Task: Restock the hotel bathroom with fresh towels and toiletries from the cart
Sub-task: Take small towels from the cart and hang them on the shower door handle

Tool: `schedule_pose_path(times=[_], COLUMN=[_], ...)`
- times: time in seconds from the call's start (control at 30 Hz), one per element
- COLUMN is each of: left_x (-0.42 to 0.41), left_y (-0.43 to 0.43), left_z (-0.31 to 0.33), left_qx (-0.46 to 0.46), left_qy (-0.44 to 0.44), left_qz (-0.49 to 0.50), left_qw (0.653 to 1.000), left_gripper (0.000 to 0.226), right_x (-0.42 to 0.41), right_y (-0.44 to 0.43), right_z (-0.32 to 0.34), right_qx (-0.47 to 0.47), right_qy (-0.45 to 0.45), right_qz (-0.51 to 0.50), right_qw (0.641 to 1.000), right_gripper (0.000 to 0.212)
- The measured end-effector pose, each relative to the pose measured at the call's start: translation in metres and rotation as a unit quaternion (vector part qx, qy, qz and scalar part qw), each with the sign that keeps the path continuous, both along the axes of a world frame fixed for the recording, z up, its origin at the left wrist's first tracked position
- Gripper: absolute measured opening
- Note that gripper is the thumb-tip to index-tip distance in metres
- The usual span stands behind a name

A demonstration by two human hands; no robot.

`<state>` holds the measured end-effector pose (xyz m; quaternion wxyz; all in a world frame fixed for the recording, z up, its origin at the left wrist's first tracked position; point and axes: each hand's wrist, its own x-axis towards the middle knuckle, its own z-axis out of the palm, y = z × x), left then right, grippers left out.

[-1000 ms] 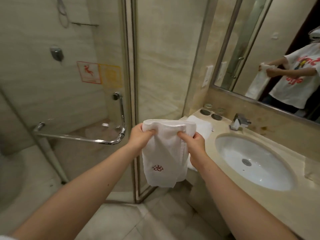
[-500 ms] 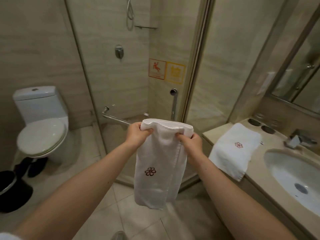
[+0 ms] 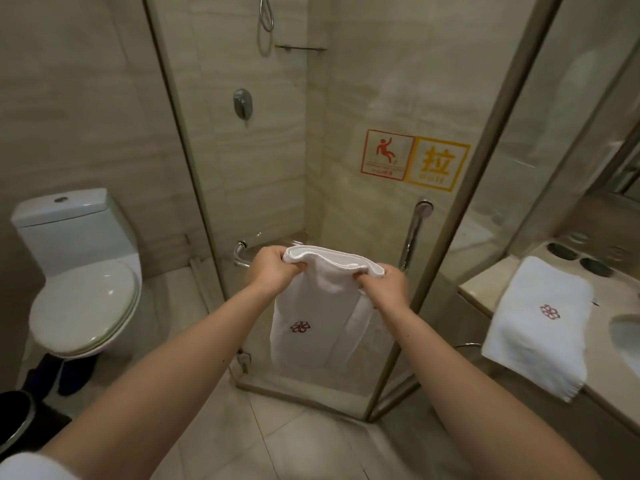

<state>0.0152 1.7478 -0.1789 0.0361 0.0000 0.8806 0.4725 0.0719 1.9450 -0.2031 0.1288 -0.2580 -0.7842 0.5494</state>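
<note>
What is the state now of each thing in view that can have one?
Held towel: folded, hanging from both hands.
Left hand: grips the towel's top edge.
Right hand: grips the same edge.
Second towel: folded, on the counter, one end hanging over its edge.
Toilet lid: down.
Shower door: appears closed.

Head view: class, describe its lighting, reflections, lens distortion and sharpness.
Head view: dim, warm, even light, no hard shadows; pale reflections on the shower glass; wide-angle bending bows the door frame; the held towel, left hand and right hand are fairly sharp; the counter towel at the right edge looks slightly softer.
</note>
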Motion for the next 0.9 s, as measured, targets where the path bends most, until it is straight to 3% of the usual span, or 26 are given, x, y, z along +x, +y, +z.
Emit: schedule_pose_path(times=[0.17,0.23,0.4,0.5,0.7,0.8,0.9], left_x=[-0.056,-0.072,-0.097,-0.110,-0.133,-0.137,-0.136], left_y=[-0.014,-0.016,-0.018,-0.019,-0.024,-0.022,-0.018], left_z=[-0.001,-0.003,-0.003,-0.012,-0.050,-0.065,-0.070], left_qx=[-0.067,-0.114,-0.211,-0.181,0.003,0.015,-0.036], left_qy=[0.015,0.039,0.085,0.048,-0.072,-0.103,-0.090], left_qz=[-0.049,-0.070,-0.090,-0.091,-0.102,-0.115,-0.145], left_qw=[0.996,0.990,0.970,0.978,0.992,0.988,0.985], left_gripper=[0.006,0.019,0.020,0.020,0.010,0.024,0.034], right_x=[-0.043,-0.056,-0.079,-0.089,-0.088,-0.090,-0.091], right_y=[-0.014,-0.021,-0.040,-0.043,-0.049,-0.047,-0.043], right_z=[-0.002,-0.003,-0.012,-0.028,-0.052,-0.062,-0.065], right_qx=[0.106,0.112,-0.091,-0.119,-0.041,-0.001,0.087], right_qy=[-0.051,-0.053,0.027,0.038,-0.057,-0.090,-0.128], right_qz=[-0.028,-0.044,-0.082,-0.081,0.044,0.132,0.191], right_qw=[0.993,0.991,0.992,0.989,0.997,0.987,0.969], right_gripper=[0.019,0.020,0.008,0.003,0.028,0.038,0.056])
